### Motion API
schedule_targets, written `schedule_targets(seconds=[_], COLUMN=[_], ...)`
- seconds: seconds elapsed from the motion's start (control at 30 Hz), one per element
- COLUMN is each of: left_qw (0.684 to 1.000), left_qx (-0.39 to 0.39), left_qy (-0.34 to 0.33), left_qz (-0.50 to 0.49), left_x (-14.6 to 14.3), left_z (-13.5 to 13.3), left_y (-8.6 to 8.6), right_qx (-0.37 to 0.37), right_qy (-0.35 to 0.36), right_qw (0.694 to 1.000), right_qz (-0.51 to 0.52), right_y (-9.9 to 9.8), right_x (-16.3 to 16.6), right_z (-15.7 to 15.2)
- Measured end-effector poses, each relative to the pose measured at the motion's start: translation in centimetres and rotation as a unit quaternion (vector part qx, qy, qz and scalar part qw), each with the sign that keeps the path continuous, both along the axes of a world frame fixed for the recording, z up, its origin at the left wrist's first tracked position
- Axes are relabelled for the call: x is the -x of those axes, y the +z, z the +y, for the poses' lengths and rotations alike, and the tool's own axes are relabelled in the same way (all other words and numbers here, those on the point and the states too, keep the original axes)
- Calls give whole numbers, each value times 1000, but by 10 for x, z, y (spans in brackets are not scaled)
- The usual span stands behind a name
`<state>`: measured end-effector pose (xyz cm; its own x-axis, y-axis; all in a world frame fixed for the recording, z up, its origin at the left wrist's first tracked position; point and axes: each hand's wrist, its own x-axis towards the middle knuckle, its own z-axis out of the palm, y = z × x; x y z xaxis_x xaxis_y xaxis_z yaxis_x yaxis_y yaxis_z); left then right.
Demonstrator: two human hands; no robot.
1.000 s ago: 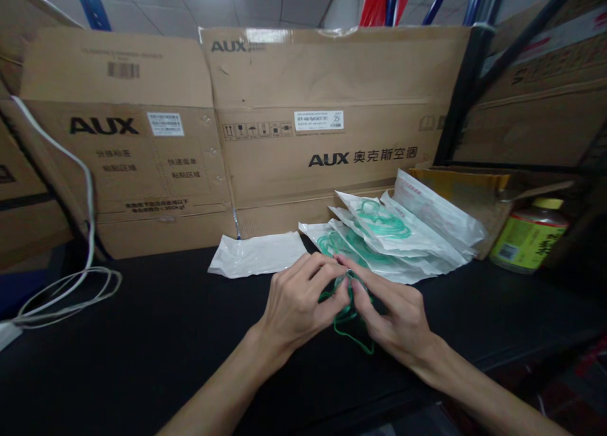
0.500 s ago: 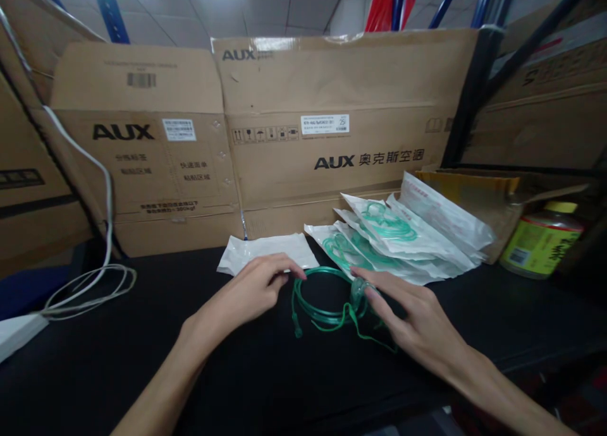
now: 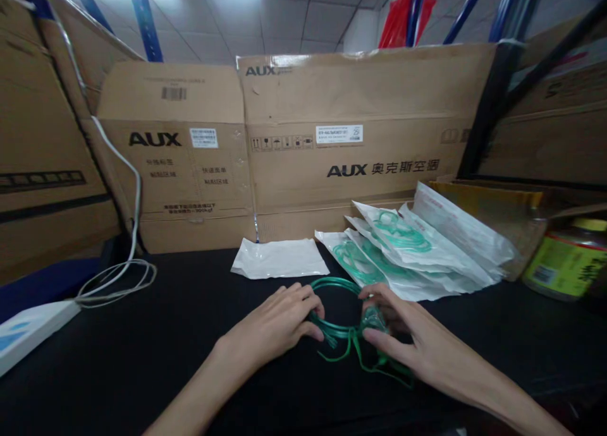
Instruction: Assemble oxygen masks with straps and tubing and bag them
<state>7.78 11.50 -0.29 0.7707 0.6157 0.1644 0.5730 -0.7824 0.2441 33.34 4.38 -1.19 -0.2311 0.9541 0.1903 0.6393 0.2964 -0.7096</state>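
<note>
Head cam: L hand (image 3: 287, 316) half-curled on tubing coil (image 3: 336, 282), R hand (image 3: 411, 328) loose round clear mask (image 3: 374, 318).

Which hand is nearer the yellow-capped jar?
Right. The right hand, at the right of the green coil, is left of the jar; the left hand, across the coil, is farther left.

Smooth, glossy plastic tubing (image 3: 337, 331) curves beside the left hand (image 3: 287, 316), with a shiny, translucent plastic piece (image 3: 374, 318) in the right hand (image 3: 408, 332), over a matt tabletop (image 3: 194, 297), a glossy packet (image 3: 279, 259), wrinkled pouches (image 3: 408, 241) and dull cardboard (image 3: 360, 91) lying beyond both.
</note>
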Motion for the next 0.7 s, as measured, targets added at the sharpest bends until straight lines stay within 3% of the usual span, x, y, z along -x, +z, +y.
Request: schedule_targets(seconds=[0.13, 0.23, 0.33, 0.43, 0.53, 0.6, 0.7], left_qw=[999, 999, 999, 999, 993, 981, 952], left_qx=[-32, -24, 6, 34, 113, 186, 298], left_qy=[-10, -13, -10, -9, -12, -20, -51], left_qz=[27, 40, 40, 18, -31, -50, -42], left_x=[-11, -19, -27, -36, -39, -36, -23], left_z=[-12, -12, -4, 7, 17, 23, 29], left_y=[1, 5, 10, 10, 7, 7, 11], right_qx=[145, 178, 109, -42, -203, -246, -247], right_qy=[44, 75, 81, 41, -12, -24, -3], right_qw=[974, 956, 978, 997, 978, 965, 960], right_qz=[170, 220, 159, 43, -48, -87, -134], right_y=[4, 5, 4, 2, -5, -12, -21], right_x=[-1, -2, -3, 2, 9, 11, 10], right_z=[5, 11, 17, 22, 26, 27, 29])
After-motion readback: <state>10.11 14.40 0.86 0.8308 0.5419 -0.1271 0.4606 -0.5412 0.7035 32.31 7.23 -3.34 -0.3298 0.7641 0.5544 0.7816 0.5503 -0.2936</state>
